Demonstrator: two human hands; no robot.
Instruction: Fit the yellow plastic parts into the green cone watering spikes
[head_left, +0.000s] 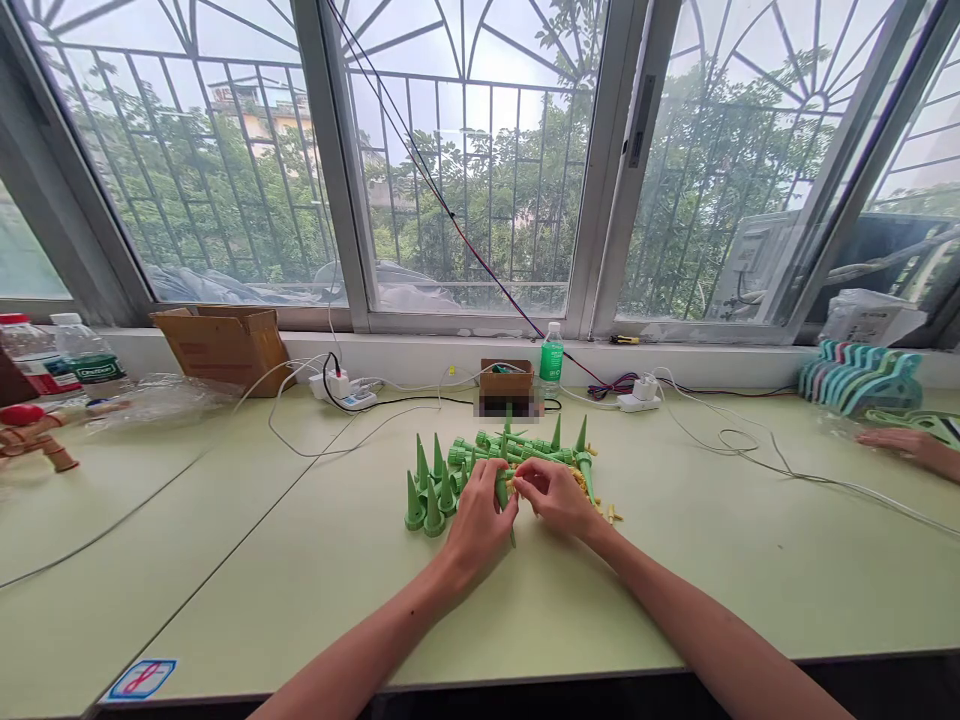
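My left hand (478,512) is closed around a green plastic watering spike (503,492), whose thin tip shows below the fingers. The fingertips of my right hand (561,497) pinch a small yellow valve piece (511,484) against the side of that spike. Left of my hands, several green cone-shaped spikes (433,512) stand upright on the table. Behind my hands more green spikes (536,450) lie in a heap, with a few upright among them. Loose yellow pieces (613,514) are scattered beside my right hand, partly hidden by it.
On the pale green table (337,580), a small cardboard box (506,377) and green-labelled bottle (551,358) stand behind the heap. White cables (757,450) cross both sides. Another person's hand (911,448) rests at far right near teal hangers (859,378). A larger box (221,345) stands back left.
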